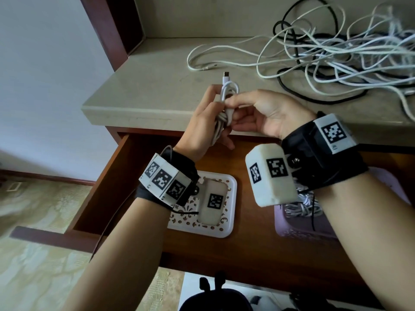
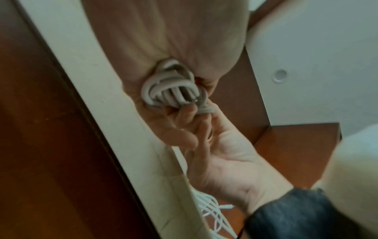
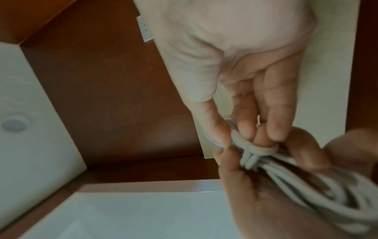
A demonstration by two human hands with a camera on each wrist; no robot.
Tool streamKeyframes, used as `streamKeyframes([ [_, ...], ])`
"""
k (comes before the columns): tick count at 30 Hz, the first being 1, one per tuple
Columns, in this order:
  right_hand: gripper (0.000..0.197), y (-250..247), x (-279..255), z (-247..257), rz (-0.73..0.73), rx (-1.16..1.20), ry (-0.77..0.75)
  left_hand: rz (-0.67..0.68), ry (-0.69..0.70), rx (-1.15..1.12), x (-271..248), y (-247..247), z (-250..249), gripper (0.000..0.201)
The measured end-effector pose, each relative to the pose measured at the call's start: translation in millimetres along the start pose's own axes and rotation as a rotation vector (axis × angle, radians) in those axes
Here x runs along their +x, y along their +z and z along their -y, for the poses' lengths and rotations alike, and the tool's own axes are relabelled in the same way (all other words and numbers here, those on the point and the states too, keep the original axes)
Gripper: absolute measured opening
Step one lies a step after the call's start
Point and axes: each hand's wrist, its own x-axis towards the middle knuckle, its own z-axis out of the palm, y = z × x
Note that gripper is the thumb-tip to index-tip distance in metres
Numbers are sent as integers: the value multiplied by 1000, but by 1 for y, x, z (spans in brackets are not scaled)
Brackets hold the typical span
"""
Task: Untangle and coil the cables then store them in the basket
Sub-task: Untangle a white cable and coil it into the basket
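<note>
A coiled white cable (image 1: 228, 89) is held upright over the counter edge, its plug (image 1: 226, 75) sticking up. My left hand (image 1: 211, 117) grips the bundle around its middle. My right hand (image 1: 234, 104) pinches a turn of cable wrapped across the bundle. The left wrist view shows the coil's loops (image 2: 169, 90) poking out of my left fist, with right fingers (image 2: 184, 116) on the strand. In the right wrist view my right fingertips (image 3: 245, 129) pinch the wrap over the coil (image 3: 286, 177). A purple basket (image 1: 292, 230) in the open drawer holds coiled white cables.
A tangle of white and black cables (image 1: 336, 52) covers the right of the beige counter (image 1: 146, 86). A white perforated basket (image 1: 232, 212) sits in the wooden drawer (image 1: 107, 187), left of the purple one. A wood-edged wall panel stands at the counter's left.
</note>
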Motion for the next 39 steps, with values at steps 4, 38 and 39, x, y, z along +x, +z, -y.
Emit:
streamKeyframes([
  [4,15,0,-2,-1,24,49,13,12,-34,-12,0,3,0,24],
  [38,11,40,-7,-8,-208,231,-297,-27,-46,-355,2,-1,-6,22],
  [39,8,39,-8,-8,-144,257,-310,-37,-43,-383,3,-3,-7,21],
])
